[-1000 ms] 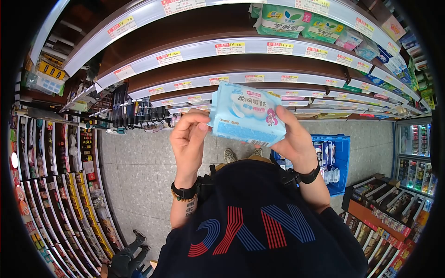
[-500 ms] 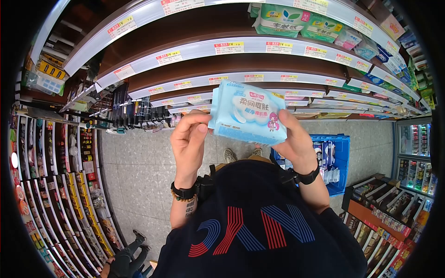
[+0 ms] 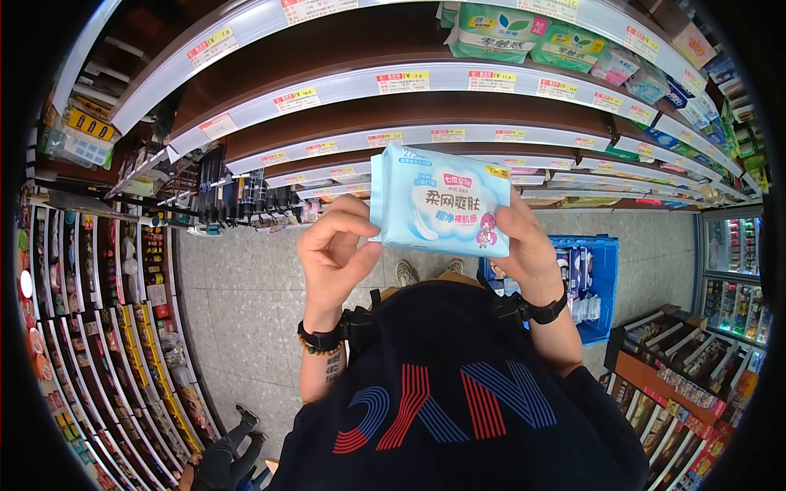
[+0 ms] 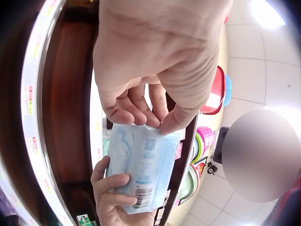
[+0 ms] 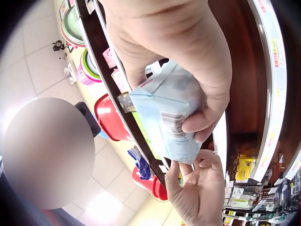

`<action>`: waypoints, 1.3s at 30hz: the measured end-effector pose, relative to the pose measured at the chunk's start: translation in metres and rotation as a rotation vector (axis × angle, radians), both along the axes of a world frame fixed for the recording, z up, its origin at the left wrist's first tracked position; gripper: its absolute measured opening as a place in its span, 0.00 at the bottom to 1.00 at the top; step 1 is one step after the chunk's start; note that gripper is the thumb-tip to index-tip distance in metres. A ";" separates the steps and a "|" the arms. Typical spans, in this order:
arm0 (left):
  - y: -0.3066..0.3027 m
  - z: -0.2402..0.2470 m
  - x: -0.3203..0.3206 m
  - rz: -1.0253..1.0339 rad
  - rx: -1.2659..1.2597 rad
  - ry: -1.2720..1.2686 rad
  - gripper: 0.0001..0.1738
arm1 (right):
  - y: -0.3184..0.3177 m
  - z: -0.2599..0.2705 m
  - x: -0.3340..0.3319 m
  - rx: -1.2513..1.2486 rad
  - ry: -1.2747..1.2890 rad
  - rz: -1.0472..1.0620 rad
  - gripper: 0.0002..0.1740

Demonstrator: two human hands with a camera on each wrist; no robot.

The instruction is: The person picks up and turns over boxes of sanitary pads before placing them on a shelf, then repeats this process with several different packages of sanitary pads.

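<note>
A light blue pack of sanitary pads (image 3: pixel 438 200), with a pink-haired cartoon figure on its front, is held up before the chest in the head view. My right hand (image 3: pixel 528 245) grips its right end, thumb on the front and fingers round the back. At the opposite end, my left hand (image 3: pixel 336 254) pinches the crimped edge between thumb and fingertips, as the left wrist view shows on the pack's end seam (image 4: pixel 146 126). The back, with its barcode (image 5: pixel 172 125), faces away from the head camera and shows in both wrist views.
Shelves with price labels (image 3: pixel 401 81) curve across the front. Green packs (image 3: pixel 491 37) stand on an upper shelf at right. A blue crate (image 3: pixel 602 286) with packs in it sits on the floor at right. Behind at left, another person's legs (image 3: pixel 233 450) show near more shelving.
The pack has tipped so that its printed front faces the head camera more squarely, and its underside has turned out of sight. Both hands keep their hold at its ends.
</note>
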State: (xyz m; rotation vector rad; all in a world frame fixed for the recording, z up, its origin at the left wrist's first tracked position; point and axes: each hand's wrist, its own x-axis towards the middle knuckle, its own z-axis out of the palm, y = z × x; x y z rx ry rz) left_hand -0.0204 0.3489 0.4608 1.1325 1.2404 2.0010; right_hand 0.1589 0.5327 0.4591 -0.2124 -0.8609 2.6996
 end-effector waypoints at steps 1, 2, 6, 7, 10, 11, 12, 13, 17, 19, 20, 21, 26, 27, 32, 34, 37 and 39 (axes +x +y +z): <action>0.000 0.000 0.000 0.000 -0.001 0.000 0.12 | 0.000 -0.001 0.000 -0.001 0.000 0.000 0.45; 0.000 0.000 -0.001 -0.007 0.000 0.004 0.12 | 0.001 -0.003 0.000 0.009 0.006 0.001 0.45; 0.000 0.000 -0.001 -0.023 -0.001 -0.003 0.12 | 0.001 -0.003 0.000 0.025 0.017 -0.005 0.46; 0.000 0.001 -0.002 -0.023 -0.001 -0.003 0.12 | 0.001 -0.002 0.000 0.025 0.017 -0.005 0.46; 0.000 0.001 -0.002 -0.032 0.008 0.007 0.12 | 0.001 0.000 -0.001 0.029 0.010 -0.012 0.46; 0.000 0.002 -0.002 -0.037 0.006 0.001 0.12 | 0.001 0.000 -0.001 0.029 0.010 -0.009 0.46; 0.000 0.002 -0.002 -0.042 0.004 -0.005 0.12 | 0.002 -0.001 -0.001 0.029 0.010 -0.006 0.46; 0.000 0.002 -0.002 -0.041 0.004 -0.004 0.12 | 0.001 0.000 -0.002 0.029 0.010 -0.006 0.46; 0.000 0.003 -0.003 -0.037 0.007 0.005 0.11 | 0.001 0.001 -0.002 0.033 0.015 -0.001 0.46; -0.001 0.003 -0.003 -0.034 0.001 0.009 0.11 | 0.001 0.001 -0.002 0.035 0.015 0.004 0.46; -0.001 0.002 -0.002 -0.027 -0.003 0.003 0.10 | 0.002 0.001 -0.002 0.038 0.013 0.003 0.46; 0.000 0.002 -0.002 -0.020 -0.007 -0.003 0.10 | 0.002 0.000 -0.002 0.042 0.011 0.002 0.46; 0.001 0.002 0.000 -0.006 -0.006 -0.026 0.10 | 0.000 0.002 -0.001 0.054 0.000 -0.015 0.46; 0.001 0.001 0.000 -0.006 -0.005 -0.029 0.10 | 0.000 0.002 -0.001 0.056 -0.001 -0.018 0.46; 0.002 0.000 0.000 -0.019 0.002 -0.044 0.09 | 0.002 0.000 0.000 0.045 0.007 -0.007 0.46; 0.002 -0.001 0.000 -0.027 0.012 -0.046 0.09 | 0.002 -0.002 0.000 0.038 0.005 -0.007 0.46; 0.002 -0.001 0.000 -0.042 0.009 -0.060 0.08 | 0.003 -0.003 0.001 0.027 0.010 0.007 0.46; 0.003 0.000 0.001 -0.032 0.016 -0.057 0.08 | 0.003 -0.004 0.000 0.016 0.022 0.007 0.45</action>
